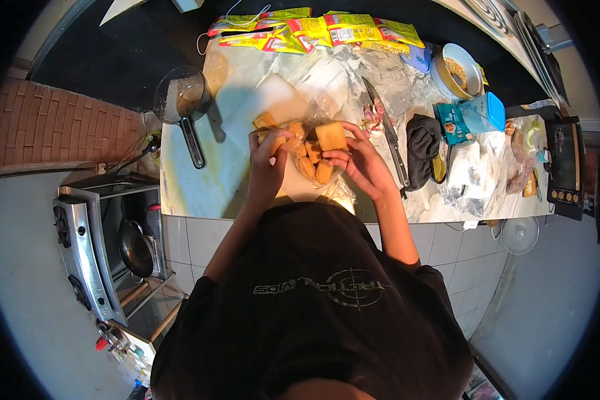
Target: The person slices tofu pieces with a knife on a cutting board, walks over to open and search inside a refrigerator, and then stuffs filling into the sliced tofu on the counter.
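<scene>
Several orange-brown blocks that look like fried tofu (306, 151) sit in a clear plastic bag (299, 122) near the table's front edge. My right hand (361, 160) grips a larger, squarish tofu block (331, 136) at its right side, above the others. On the other side of the bag, my left hand (268, 160) has its fingers closed around a tofu piece (277, 145), partly hidden by the fingers. One more piece (265, 120) lies just beyond my left hand, over a pale board (273, 93).
Right of my hands lie a long knife (395, 150), reddish peelings (372, 119) and a dark cloth (421, 150). A saucepan (182, 97) stands at left. Yellow packets (327, 30) line the back; a bowl (457, 72) is at back right. A stove (87, 253) stands lower left.
</scene>
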{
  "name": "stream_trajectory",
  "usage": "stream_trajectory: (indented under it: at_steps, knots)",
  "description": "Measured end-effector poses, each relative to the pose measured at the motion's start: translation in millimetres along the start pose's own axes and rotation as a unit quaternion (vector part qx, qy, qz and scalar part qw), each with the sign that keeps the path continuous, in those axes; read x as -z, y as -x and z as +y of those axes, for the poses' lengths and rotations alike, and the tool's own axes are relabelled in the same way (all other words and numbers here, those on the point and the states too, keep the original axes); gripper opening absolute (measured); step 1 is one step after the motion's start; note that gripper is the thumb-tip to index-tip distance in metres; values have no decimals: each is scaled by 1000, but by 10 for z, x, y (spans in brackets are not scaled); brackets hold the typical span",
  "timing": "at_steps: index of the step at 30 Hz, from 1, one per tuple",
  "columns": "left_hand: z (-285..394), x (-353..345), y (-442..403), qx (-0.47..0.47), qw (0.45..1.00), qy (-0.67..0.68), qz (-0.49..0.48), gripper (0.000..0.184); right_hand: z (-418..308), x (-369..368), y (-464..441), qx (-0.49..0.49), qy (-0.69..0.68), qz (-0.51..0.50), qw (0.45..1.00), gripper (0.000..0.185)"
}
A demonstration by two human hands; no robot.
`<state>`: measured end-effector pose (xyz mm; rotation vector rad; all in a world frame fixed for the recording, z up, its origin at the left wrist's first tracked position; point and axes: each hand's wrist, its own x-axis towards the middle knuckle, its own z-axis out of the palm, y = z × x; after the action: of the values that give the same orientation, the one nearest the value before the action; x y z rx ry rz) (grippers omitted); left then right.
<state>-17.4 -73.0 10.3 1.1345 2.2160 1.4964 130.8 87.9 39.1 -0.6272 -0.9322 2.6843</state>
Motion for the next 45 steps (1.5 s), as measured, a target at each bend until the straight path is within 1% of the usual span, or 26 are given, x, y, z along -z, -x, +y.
stream_trajectory:
  at_steps: [1,2,3,4,5,6,7,9,10,12,16,18,19,21,23,24,25,27,33,35,36,38,40,42,43,45]
  knots:
    - [41,16,-13,-1,999,51,12,28,-4,-15,10,0,-1,-1,1000,37]
    - [91,31,-22,-1,999,50,12,28,-7,-26,22,3,-31,-7,999,38]
    - [141,43,-32,69,985,155,-14,33,-7,-31,27,6,-61,-14,998,39]
    - [166,48,-36,138,956,258,-41,37,1,-31,24,7,-62,-14,998,39]
    - [161,53,-35,137,956,257,-42,37,16,-30,16,17,-26,-10,999,38]
    - [149,61,-34,169,931,319,-58,39,33,-25,11,27,11,-5,1000,38]
    - [143,63,-34,201,900,379,-73,41,67,1,1,28,10,-5,1000,38]
    - [173,31,-13,201,898,386,-59,41,133,40,-22,55,106,9,993,37]
    - [182,21,-4,203,895,394,-43,40,121,26,-15,55,106,8,993,37]
    - [152,47,-10,197,896,397,-27,38,71,-32,10,67,151,77,983,33]
    - [26,203,-51,195,902,385,-4,32,0,83,27,98,127,109,981,30]
    - [10,262,-49,193,906,377,-4,30,-20,135,35,115,175,126,970,28]
    - [-15,278,-44,199,905,376,-12,31,-24,162,39,106,177,127,970,29]
    - [-16,286,-33,205,904,374,-20,32,-43,116,75,96,190,121,970,30]
    - [33,280,-10,238,878,412,-55,35,-34,62,108,85,202,115,969,31]
    - [83,263,-4,239,878,412,-55,35,-8,29,113,87,198,93,972,33]
    - [150,234,0,222,879,415,-77,37,16,-8,115,88,193,71,975,36]
    - [208,174,3,200,877,422,-115,40,45,-98,118,85,188,62,977,37]
    - [219,92,-7,218,872,419,-127,44,22,-195,115,83,197,46,976,39]
    - [235,90,-17,222,872,414,-134,44,28,-236,113,115,210,40,970,39]
    - [250,89,-22,225,873,410,-140,44,33,-231,110,115,210,40,970,39]
    - [328,60,5,236,862,427,-135,44,46,-211,105,90,257,-8,962,39]
    - [328,25,20,247,851,444,-129,44,64,-219,112,97,276,1,956,39]
    - [289,-3,18,170,901,372,-141,46,94,-231,108,103,294,7,950,40]
    - [334,-8,38,171,901,372,-141,46,110,-228,109,107,286,5,952,40]
    - [469,2,96,125,926,334,-124,51,146,-218,124,109,277,1,955,40]
